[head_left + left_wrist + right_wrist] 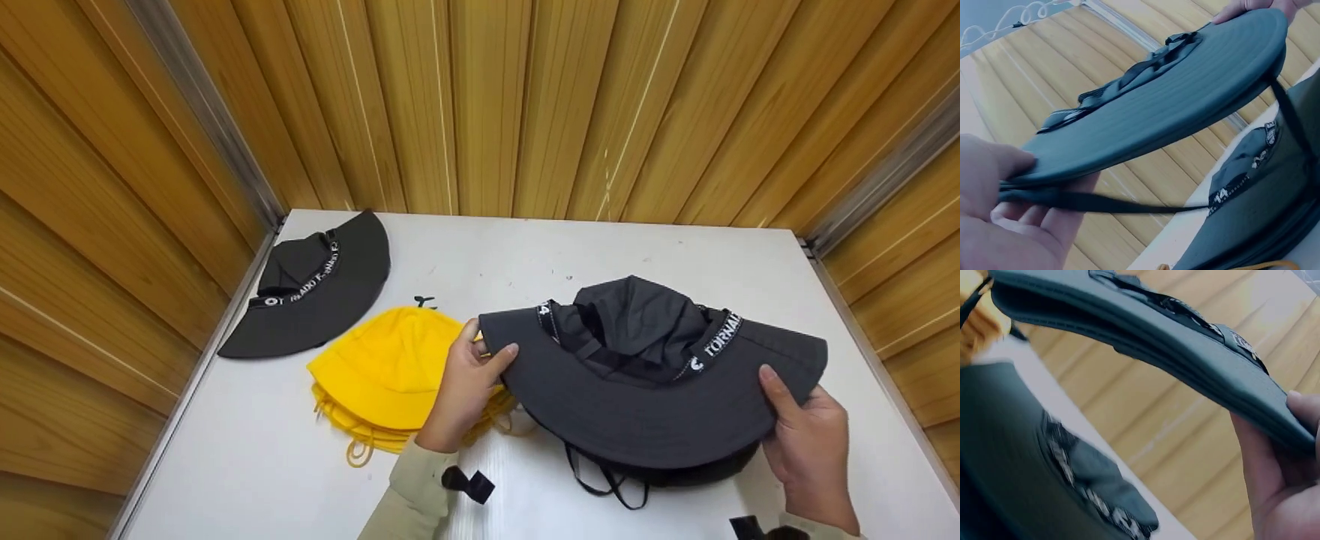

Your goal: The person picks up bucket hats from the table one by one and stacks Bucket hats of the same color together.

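Both hands hold a dark grey bucket hat [637, 424] above the table, its brim toward me and lettered tape around the crown. My left hand [471, 379] pinches the left end of the brim, thumb on top. At the right end, my right hand [810, 442] grips the brim the same way. Layered brim edges show in the right wrist view. A black strap [1123, 203] hangs from the held hat in the left wrist view. Below lies another dark hat [999, 422], mostly hidden by the held one in the head view.
A stack of yellow hats [390, 360] with cords lies left of my left hand, partly behind it. Farther left, a dark bucket hat [337, 300] rests near the table's edge. Wood-patterned walls [480, 112] enclose the white table [495, 255] at the back and sides.
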Demonstrator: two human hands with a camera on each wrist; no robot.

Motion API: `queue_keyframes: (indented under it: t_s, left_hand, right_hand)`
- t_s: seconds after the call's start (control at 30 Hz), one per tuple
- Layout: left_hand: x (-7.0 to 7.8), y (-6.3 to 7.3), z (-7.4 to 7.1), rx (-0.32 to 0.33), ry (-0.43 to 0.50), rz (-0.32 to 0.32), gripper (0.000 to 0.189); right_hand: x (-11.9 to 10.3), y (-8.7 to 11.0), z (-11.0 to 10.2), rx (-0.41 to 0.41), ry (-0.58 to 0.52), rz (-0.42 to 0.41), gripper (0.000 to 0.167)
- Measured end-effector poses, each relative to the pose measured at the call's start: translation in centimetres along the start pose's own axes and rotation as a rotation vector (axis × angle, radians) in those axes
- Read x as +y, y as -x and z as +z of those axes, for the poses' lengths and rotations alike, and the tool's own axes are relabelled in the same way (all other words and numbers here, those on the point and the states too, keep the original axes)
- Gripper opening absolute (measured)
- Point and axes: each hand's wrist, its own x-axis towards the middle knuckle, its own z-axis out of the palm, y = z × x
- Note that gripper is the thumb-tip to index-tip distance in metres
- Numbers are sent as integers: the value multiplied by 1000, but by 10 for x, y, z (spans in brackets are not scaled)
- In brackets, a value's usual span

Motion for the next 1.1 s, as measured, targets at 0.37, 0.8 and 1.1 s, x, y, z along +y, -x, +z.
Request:
queue_keyframes:
  t_s: [0.37,0.8,1.1]
  left_hand:
    - [-16,-24,23,-63,-450,-47,56]
    - [-28,-41,37,-36,-997,83,53]
    - [-30,-47,40,-38,-1183,54,48]
  right_hand:
    - [1,-33,-40,280,455,101,44]
    - [24,-45,-63,202,1246,54,90]
    - [39,-46,-67,184,1399,0,89]
